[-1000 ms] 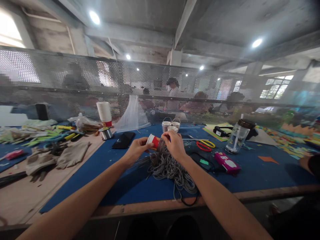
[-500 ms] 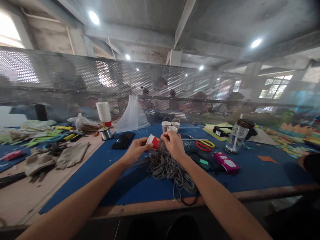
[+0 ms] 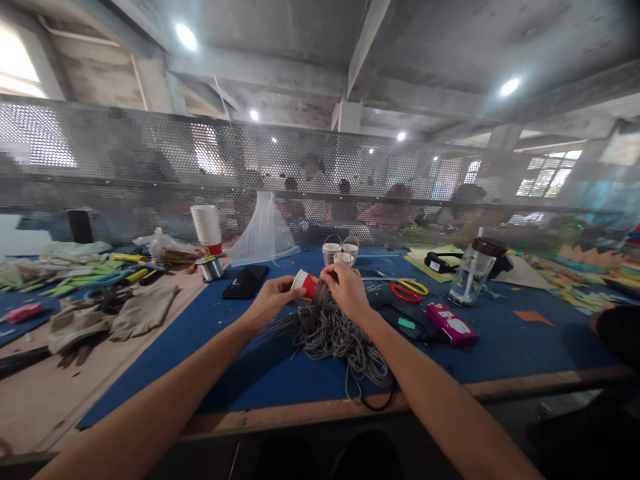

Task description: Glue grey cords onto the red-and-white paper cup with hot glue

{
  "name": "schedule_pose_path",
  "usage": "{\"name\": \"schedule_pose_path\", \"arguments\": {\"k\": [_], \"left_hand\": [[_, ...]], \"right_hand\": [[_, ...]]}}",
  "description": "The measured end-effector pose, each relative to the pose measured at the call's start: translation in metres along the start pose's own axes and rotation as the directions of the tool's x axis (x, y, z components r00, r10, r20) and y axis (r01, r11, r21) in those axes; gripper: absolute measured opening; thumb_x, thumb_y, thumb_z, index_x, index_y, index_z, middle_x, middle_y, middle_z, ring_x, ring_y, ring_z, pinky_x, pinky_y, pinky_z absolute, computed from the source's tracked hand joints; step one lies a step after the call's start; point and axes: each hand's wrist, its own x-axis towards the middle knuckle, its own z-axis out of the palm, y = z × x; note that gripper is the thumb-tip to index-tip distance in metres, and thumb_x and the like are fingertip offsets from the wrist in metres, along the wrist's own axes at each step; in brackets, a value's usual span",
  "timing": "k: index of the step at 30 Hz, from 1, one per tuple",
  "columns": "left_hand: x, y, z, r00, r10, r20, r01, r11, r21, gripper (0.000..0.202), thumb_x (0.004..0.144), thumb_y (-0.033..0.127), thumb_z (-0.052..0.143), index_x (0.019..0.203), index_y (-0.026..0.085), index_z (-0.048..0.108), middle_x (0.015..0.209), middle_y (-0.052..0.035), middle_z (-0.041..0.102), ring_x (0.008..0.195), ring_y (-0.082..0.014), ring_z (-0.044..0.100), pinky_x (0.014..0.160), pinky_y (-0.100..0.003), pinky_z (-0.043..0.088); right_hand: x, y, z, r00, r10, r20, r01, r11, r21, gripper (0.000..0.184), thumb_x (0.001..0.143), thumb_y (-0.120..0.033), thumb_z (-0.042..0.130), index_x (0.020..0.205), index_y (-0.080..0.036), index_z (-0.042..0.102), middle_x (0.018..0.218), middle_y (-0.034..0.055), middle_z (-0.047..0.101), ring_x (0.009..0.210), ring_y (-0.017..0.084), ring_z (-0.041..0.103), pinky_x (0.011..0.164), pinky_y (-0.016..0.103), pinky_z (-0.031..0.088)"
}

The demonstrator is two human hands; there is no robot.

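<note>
My left hand (image 3: 273, 300) pinches a red and white paper cup (image 3: 306, 283) by its rim, tilted on its side. Close to the cup's base, my right hand (image 3: 345, 288) is closed, its fingertips pressed together on grey cord; the exact grip is partly hidden. Below both hands lies a tangled heap of grey cord (image 3: 330, 330), with loops trailing to the table's front edge. Just behind my right hand stand several small white cups with handles (image 3: 332, 252).
A black phone (image 3: 246, 281), a stack of paper cups (image 3: 206, 225) and work gloves (image 3: 143, 313) are on the left. To the right lie scissors (image 3: 406, 292), a magenta box (image 3: 453, 325) and a clear bottle (image 3: 470, 275). A perforated metal screen (image 3: 300, 153) runs behind the table.
Both hands stay almost in place on the cup and cord. The whole view has shifted very slightly.
</note>
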Motion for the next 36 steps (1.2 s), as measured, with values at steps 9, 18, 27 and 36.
{"name": "schedule_pose_path", "arguments": {"k": [9, 18, 27, 36], "left_hand": [[0.001, -0.003, 0.000, 1.000, -0.030, 0.002, 0.030, 0.998, -0.051, 0.036, 0.073, 0.042, 0.076, 0.099, 0.016, 0.074, 0.090, -0.0073, 0.074, 0.083, -0.0225, 0.066, 0.070, -0.030, 0.046], [0.003, -0.006, -0.002, 0.996, -0.014, -0.092, -0.010, 0.968, -0.252, 0.035, 0.072, 0.036, 0.079, 0.099, 0.015, 0.072, 0.095, -0.0064, 0.073, 0.088, -0.0201, 0.065, 0.088, -0.034, 0.048], [0.002, -0.001, -0.001, 0.994, -0.038, -0.099, 0.007, 0.956, -0.293, 0.032, 0.071, 0.033, 0.079, 0.098, 0.016, 0.073, 0.099, -0.0070, 0.072, 0.090, -0.0197, 0.065, 0.090, -0.034, 0.048], [0.005, -0.005, -0.007, 0.978, 0.002, -0.208, -0.038, 0.985, -0.166, 0.026, 0.076, 0.038, 0.074, 0.088, 0.016, 0.073, 0.084, -0.0040, 0.069, 0.076, -0.0154, 0.060, 0.076, -0.028, 0.044]], "right_hand": [[0.005, 0.014, 0.000, 0.997, 0.060, 0.044, -0.067, 0.983, 0.173, 0.020, 0.094, -0.030, 0.053, 0.090, -0.021, 0.070, 0.091, 0.0029, 0.068, 0.087, 0.017, 0.062, 0.082, 0.027, 0.044], [0.004, 0.017, 0.000, 0.963, 0.212, 0.167, -0.256, 0.915, 0.313, 0.041, 0.094, -0.053, 0.048, 0.100, -0.018, 0.068, 0.094, 0.0053, 0.070, 0.088, 0.019, 0.065, 0.081, 0.030, 0.048], [0.000, 0.006, -0.001, 0.950, 0.154, 0.271, -0.262, 0.866, 0.426, 0.050, 0.080, -0.052, 0.068, 0.114, -0.016, 0.061, 0.106, 0.0087, 0.070, 0.095, 0.020, 0.067, 0.086, 0.032, 0.050], [-0.001, 0.005, -0.001, 0.983, 0.057, 0.172, -0.110, 0.943, 0.315, 0.056, 0.075, -0.037, 0.075, 0.125, -0.022, 0.056, 0.124, 0.0084, 0.062, 0.108, 0.022, 0.061, 0.096, 0.037, 0.046]]}}
